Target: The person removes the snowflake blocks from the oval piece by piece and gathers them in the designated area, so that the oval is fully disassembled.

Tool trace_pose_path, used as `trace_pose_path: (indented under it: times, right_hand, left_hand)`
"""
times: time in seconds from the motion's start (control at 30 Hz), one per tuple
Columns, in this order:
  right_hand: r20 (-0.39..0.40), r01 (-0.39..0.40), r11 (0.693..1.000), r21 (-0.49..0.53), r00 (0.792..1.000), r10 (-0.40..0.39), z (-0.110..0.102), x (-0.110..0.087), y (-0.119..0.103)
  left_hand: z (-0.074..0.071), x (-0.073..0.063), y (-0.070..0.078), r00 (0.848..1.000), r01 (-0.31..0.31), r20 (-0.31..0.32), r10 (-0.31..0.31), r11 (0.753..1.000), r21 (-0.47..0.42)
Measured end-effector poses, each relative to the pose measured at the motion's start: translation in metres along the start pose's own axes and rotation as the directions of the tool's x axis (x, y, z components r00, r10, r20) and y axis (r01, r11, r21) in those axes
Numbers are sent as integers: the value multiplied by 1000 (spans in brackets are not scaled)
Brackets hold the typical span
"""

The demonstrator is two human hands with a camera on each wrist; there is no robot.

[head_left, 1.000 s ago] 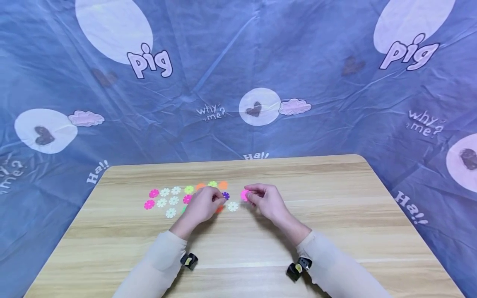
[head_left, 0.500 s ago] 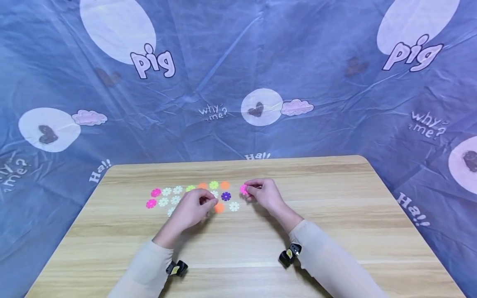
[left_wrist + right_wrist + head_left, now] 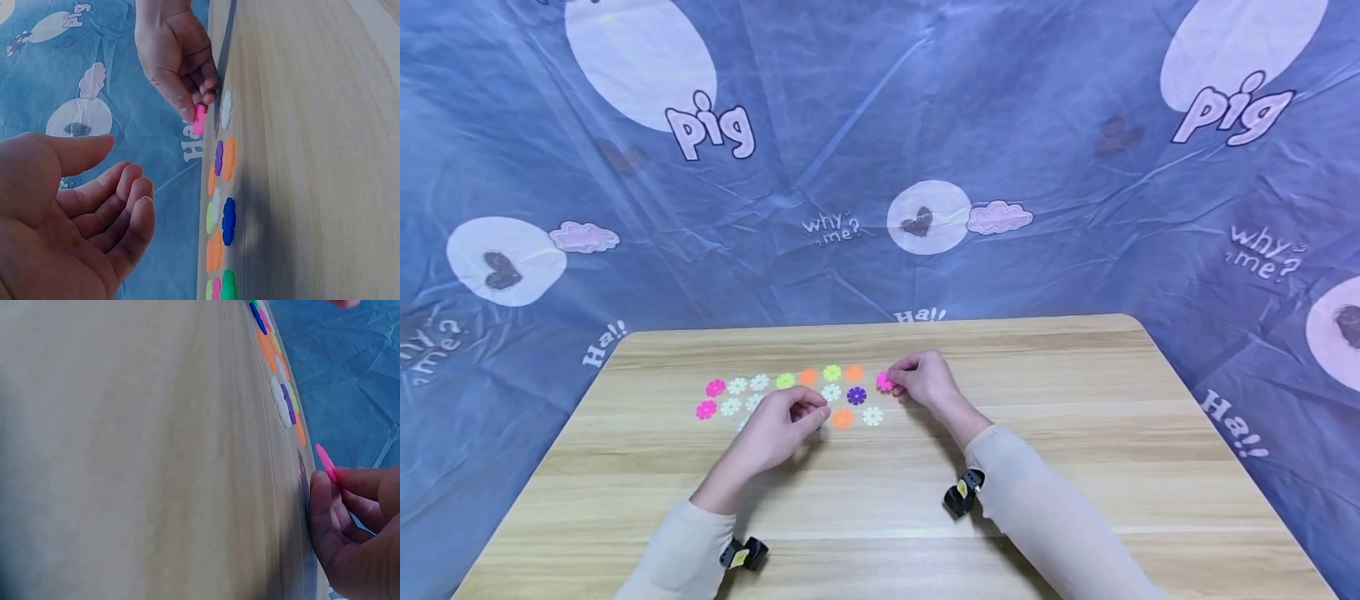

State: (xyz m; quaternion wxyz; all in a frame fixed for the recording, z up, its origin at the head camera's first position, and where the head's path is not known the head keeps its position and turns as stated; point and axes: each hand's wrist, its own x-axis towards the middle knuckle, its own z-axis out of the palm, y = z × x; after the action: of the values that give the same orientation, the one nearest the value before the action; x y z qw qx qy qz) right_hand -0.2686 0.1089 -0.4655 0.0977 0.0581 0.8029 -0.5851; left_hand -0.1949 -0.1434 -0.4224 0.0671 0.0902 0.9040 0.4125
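My right hand (image 3: pixel 929 382) pinches a pink snowflake disc (image 3: pixel 884 382) between thumb and fingers, just right of the laid-out discs. In the right wrist view that pink disc (image 3: pixel 324 460) is tilted and held by its lower end. My left hand (image 3: pixel 777 429) hovers over the middle of the discs with loosely bent fingers. The left wrist view shows a gap between its thumb and fingers (image 3: pixel 134 187), with nothing held. Close to the right hand lie a purple disc (image 3: pixel 856 396), a white disc (image 3: pixel 872 416) and an orange disc (image 3: pixel 854 373). The left hand hides some discs beneath it.
Several more discs lie flat in loose rows, including a pink disc (image 3: pixel 706 409) and a yellow-green disc (image 3: pixel 832 372). They rest on a wooden table (image 3: pixel 1037 433). A blue printed cloth (image 3: pixel 760 275) hangs behind the table's far edge.
My left hand has drawn back left and toward me, uncovering the purple and orange discs. The right hand has moved slightly left and away from me, still pinching the pink disc.
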Motion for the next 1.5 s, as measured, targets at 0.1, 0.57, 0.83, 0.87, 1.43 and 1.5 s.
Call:
trace_pose_path:
  times: [0.1,0.57,0.83,0.87,1.43,1.5]
  right_hand:
    - [9,-14,1000,27,1000,14,2,4,0]
    - [2,-26,999,18,1000,26,10,7,-4]
    - [-5,8,994,-110,1000,-9,5,8,-5]
    - [-4,15,991,-133,1000,-16,4,8,-5]
    - [-62,191,976,-109,978,-198,-35,-21,13]
    - [-83,213,971,-106,972,-222,-39,-25,13]
  left_hand:
    - [-1,-3,0,1000,-7,14,7,1000,-23]
    - [-6,-9,0,999,-25,34,27,997,-71]
    - [-8,-12,0,999,-45,25,47,995,-94]
    - [-8,-12,-1,998,-45,27,48,994,-98]
    - [-7,-11,2,991,-40,-132,21,990,-136]
    - [-6,-11,4,987,-33,-161,11,990,-135]
